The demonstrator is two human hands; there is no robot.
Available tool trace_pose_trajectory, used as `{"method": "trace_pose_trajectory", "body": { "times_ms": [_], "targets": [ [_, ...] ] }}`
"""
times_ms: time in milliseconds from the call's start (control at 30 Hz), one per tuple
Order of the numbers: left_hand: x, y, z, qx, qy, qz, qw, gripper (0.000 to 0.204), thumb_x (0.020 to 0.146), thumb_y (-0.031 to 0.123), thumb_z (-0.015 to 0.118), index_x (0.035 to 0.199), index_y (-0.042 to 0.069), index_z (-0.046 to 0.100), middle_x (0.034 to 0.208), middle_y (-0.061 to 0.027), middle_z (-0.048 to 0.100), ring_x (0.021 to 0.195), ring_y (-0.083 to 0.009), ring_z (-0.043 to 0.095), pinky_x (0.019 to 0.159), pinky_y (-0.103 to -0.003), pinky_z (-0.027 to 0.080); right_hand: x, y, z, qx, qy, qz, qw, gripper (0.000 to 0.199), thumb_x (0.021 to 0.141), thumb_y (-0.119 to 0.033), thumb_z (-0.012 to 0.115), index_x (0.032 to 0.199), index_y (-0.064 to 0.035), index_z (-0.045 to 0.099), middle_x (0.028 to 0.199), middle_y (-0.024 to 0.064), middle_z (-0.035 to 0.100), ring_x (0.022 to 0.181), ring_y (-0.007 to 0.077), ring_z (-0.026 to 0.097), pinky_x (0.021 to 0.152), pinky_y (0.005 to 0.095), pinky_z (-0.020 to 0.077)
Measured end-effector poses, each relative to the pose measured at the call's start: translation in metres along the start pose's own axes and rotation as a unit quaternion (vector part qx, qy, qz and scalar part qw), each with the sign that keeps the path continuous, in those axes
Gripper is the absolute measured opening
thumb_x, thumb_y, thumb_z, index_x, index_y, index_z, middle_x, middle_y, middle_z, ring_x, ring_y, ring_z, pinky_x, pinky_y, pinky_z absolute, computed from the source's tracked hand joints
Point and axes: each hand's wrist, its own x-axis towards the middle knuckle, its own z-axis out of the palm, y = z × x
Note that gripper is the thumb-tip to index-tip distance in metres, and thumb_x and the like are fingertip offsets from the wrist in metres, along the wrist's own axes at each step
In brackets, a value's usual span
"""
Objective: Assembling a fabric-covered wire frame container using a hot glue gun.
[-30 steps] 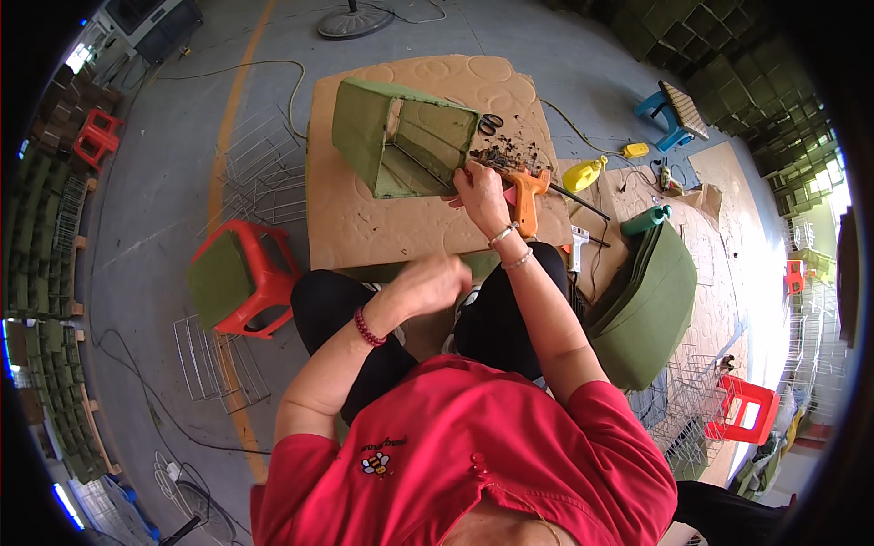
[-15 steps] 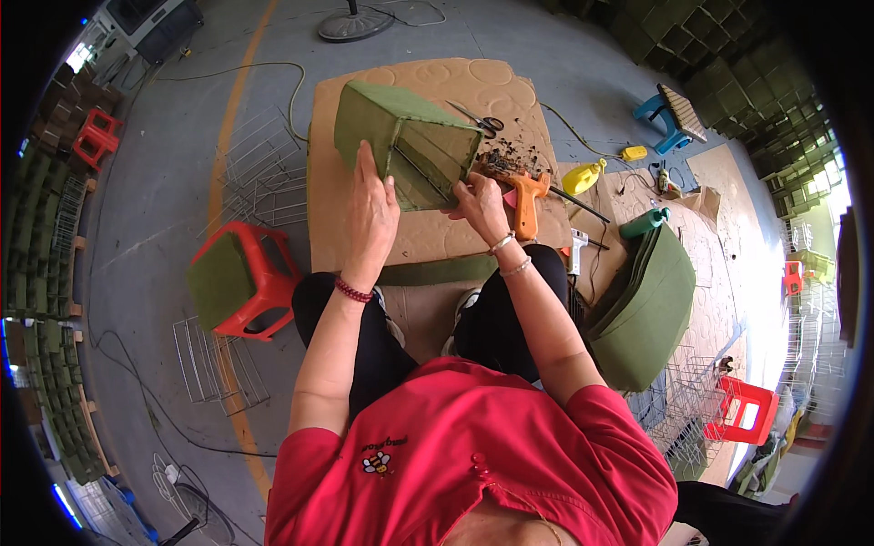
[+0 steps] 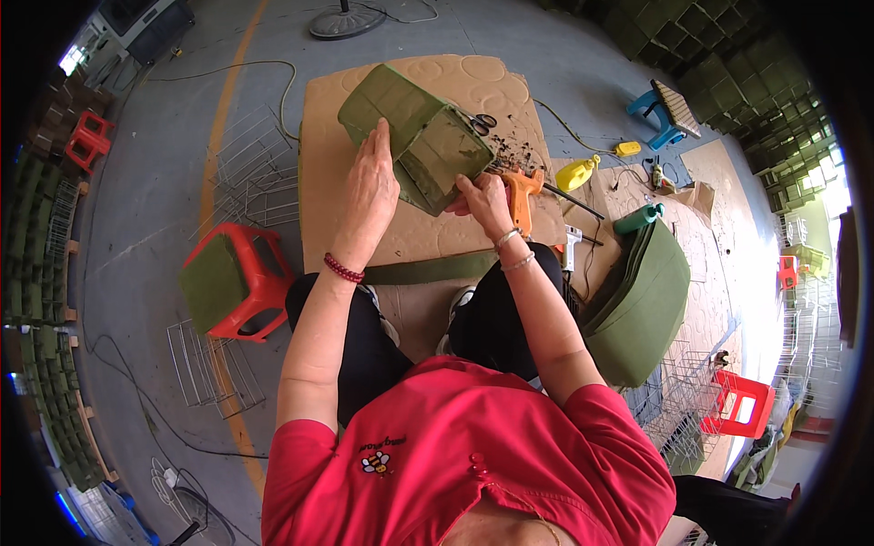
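Observation:
A green fabric-covered box point(image 3: 391, 105) with a wire frame is tilted over the cardboard-topped work surface point(image 3: 337, 232). Its open end faces toward me and to the right. My left hand point(image 3: 371, 177) lies along the box's left side, fingers stretched out and pressed flat against it. At the near right corner of the rim, my right hand point(image 3: 482, 202) pinches the box's edge; its fingertips are partly hidden. Just right of that hand lies an orange pistol-shaped tool point(image 3: 522, 196), like a glue gun. Scissors point(image 3: 483, 122) lie behind the box, their blades hidden by it.
Dark scraps point(image 3: 514, 153) litter the cardboard. To the right are a yellow bottle point(image 3: 577, 173), a green bottle point(image 3: 639, 218), a white glue gun point(image 3: 572, 244) and stacked green fabric panels point(image 3: 642, 305). A red stool point(image 3: 259, 282) with a green cover and wire frames point(image 3: 214, 369) stand left.
The box has turned and tipped, so its open end slants more to the right and more of its inside shows. Both hands have moved slightly with it, keeping their contact.

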Motion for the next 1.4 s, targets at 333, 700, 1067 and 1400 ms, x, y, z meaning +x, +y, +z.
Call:
{"method": "trace_pose_trajectory", "body": {
  "times_ms": [333, 700, 1067, 1400],
  "targets": [
    [-0.025, 0.004, 0.002, -0.108, 0.019, -0.118, 0.987, 0.073, 0.091, 0.022, 0.067, 0.144, -0.012, 0.030, 0.129, -0.0338, 0.054, 0.119, -0.0415, 0.058, 0.098, -0.043, 0.048, -0.003, 0.019, 0.010, 0.090, 0.028, 0.046, 0.994, 0.036, 0.094, -0.021, 0.060, 0.082, 0.0133, 0.060, 0.067, 0.0208, 0.068, 0.053, 0.0257, 0.070, 0.045, 0.0280, 0.0557],
    [-0.039, -0.039, 0.005, -0.101, 0.084, -0.067, 0.989, 0.054, 0.086, 0.006, 0.057, 0.137, -0.007, 0.047, 0.085, -0.0264, 0.067, 0.075, -0.0378, 0.065, 0.074, -0.047, 0.048, -0.026, 0.024, -0.024, -0.083, -0.118, -0.024, 0.989, 0.055, 0.090, -0.035, 0.071, 0.119, 0.0103, 0.059, 0.088, 0.0204, 0.073, 0.084, 0.0239, 0.073, 0.073, 0.0319, 0.0588],
    [-0.068, -0.052, 0.009, -0.231, -0.187, -0.125, 0.946, 0.061, 0.074, -0.002, 0.065, 0.133, -0.007, 0.050, 0.122, -0.0264, 0.063, 0.118, -0.0383, 0.060, 0.097, -0.040, 0.046, -0.015, 0.009, -0.007, 0.097, -0.077, 0.055, 0.991, 0.072, 0.099, -0.047, 0.054, 0.147, 0.0048, 0.037, 0.143, 0.0187, 0.050, 0.129, 0.0261, 0.051, 0.104, 0.0369, 0.0429],
    [-0.056, -0.086, -0.021, -0.140, -0.151, -0.220, 0.954, 0.046, 0.099, 0.030, 0.059, 0.128, -0.005, 0.058, 0.101, -0.0145, 0.073, 0.092, -0.0258, 0.071, 0.082, -0.034, 0.054, -0.008, 0.039, 0.009, 0.026, -0.014, -0.025, 0.999, 0.060, 0.096, -0.039, 0.058, 0.139, 0.0015, 0.048, 0.108, 0.0181, 0.070, 0.099, 0.0226, 0.066, 0.085, 0.0338, 0.0505]
  ]
}}
